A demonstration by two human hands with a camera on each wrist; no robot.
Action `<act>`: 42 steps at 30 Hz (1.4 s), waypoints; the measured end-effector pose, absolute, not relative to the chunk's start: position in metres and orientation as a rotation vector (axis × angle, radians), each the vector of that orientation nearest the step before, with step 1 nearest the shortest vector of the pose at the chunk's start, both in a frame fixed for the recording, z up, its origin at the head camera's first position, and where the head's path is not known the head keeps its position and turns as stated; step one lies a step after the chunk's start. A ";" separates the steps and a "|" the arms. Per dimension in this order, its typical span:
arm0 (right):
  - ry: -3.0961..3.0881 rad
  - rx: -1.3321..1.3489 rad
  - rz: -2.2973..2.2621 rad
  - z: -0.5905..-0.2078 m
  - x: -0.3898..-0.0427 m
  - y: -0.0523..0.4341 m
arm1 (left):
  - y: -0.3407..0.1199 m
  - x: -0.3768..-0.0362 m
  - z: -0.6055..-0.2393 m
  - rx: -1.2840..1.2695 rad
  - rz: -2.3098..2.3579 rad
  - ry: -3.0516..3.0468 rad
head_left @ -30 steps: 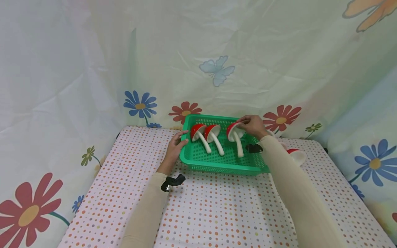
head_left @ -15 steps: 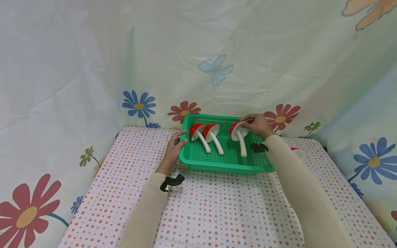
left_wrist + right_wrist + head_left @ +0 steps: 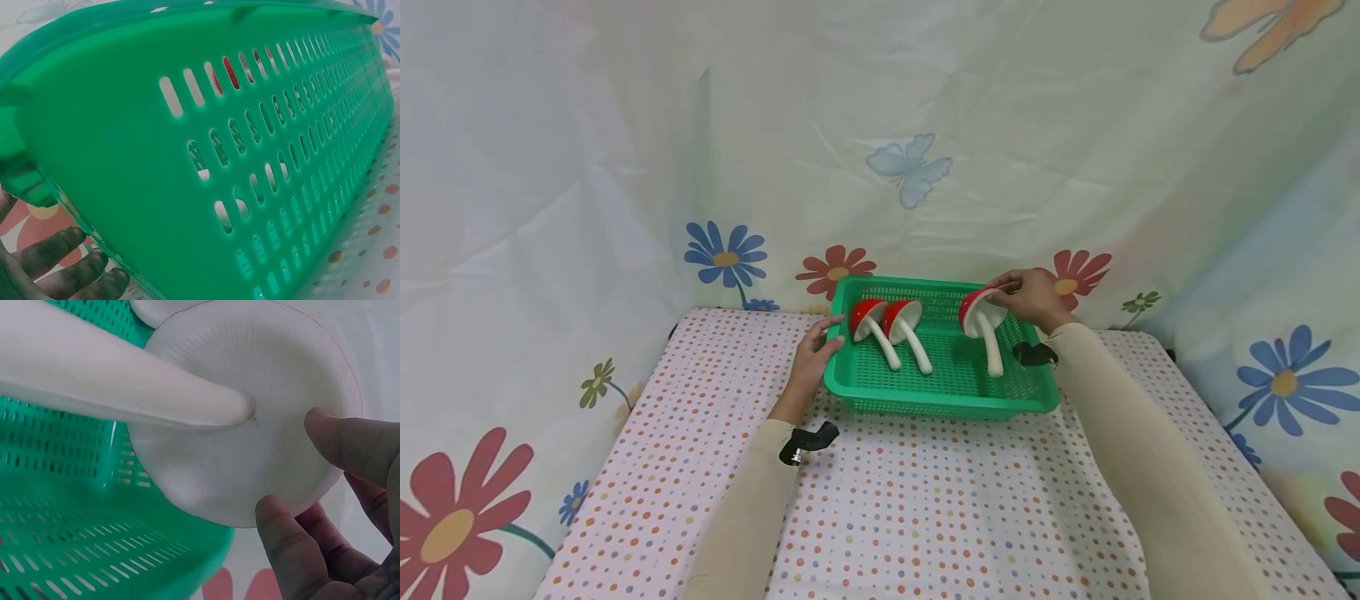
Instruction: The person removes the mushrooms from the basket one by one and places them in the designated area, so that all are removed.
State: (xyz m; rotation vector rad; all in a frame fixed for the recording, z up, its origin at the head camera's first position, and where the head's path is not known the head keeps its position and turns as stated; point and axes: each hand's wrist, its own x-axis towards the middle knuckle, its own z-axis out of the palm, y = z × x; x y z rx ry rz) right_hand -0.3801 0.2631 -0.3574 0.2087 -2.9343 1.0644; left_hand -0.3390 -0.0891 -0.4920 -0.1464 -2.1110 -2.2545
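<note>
A toy mushroom with a red cap and white stem is at the right end of a green plastic basket. My right hand pinches its cap edge; in the right wrist view the thumb and fingertips press the cap's pale underside. Two similar mushrooms lie side by side in the basket's left half, the left one close against the other. At the basket's left end, my left hand touches the rim with thumb and index finger spread. Its other fingers lie loosely along the outer wall.
The basket stands on a table with a dotted cloth, near the back edge. A printed fabric backdrop rises right behind it. A black strap with a metal piece sits on the left wrist.
My right hand has shifted slightly right with the mushroom. A red-capped mushroom seen earlier on the table beyond the right arm is hidden now. The left hand stays at the basket's rim.
</note>
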 end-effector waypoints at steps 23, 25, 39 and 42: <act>-2.955 0.203 1.009 -0.338 -0.366 0.296 | -0.089 -0.344 -0.493 -0.149 -2.257 -2.101; -2.953 0.202 1.000 -0.339 -0.364 0.300 | -0.088 -0.344 -0.493 -0.156 -2.254 -2.101; -2.933 0.211 0.924 -0.335 -0.345 0.327 | -0.090 -0.342 -0.494 -0.172 -2.246 -2.090; -2.924 0.191 0.953 -0.334 -0.341 0.332 | -0.090 -0.342 -0.494 -0.169 -2.244 -2.088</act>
